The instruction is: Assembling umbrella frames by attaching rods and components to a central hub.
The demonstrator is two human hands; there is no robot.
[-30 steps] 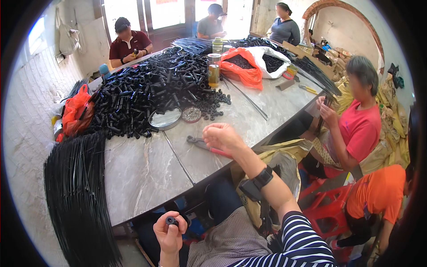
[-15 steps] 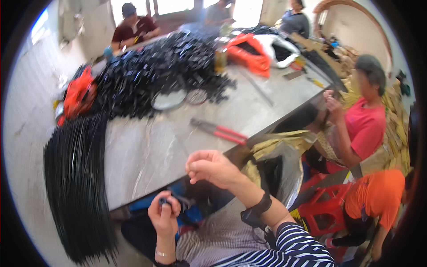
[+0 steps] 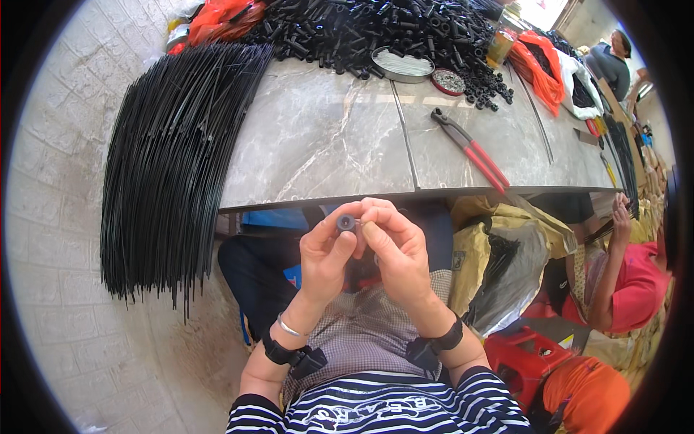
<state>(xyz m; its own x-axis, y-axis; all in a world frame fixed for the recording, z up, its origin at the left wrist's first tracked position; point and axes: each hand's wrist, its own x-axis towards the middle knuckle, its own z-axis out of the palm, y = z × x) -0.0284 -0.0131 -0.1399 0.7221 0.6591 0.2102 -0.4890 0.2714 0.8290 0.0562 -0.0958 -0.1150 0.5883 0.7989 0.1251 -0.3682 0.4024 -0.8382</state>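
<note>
My left hand (image 3: 323, 249) pinches a short black tubular part (image 3: 346, 223) between thumb and fingers, its round hollow end facing up. Close against it, my right hand (image 3: 398, 249) has thumb and forefinger pressed together. A thin pale sliver shows between those fingertips and the black part, too small to name. Both hands meet above my lap, just off the near edge of the table (image 3: 318, 145). Red-handled pincers (image 3: 471, 150) lie on the tabletop beyond my right hand.
Long black rods (image 3: 177, 166) hang over the table's left end. Black parts (image 3: 390, 29) are heaped at the back, by a round dish of thin pins (image 3: 402, 65) and a smaller dish (image 3: 448, 82). A lined sack (image 3: 506, 275) and red stool (image 3: 524, 358) stand right, near co-workers.
My right hand has come down and across to meet my left hand at the black part. The view has swung, so the table and rods sit farther up the picture.
</note>
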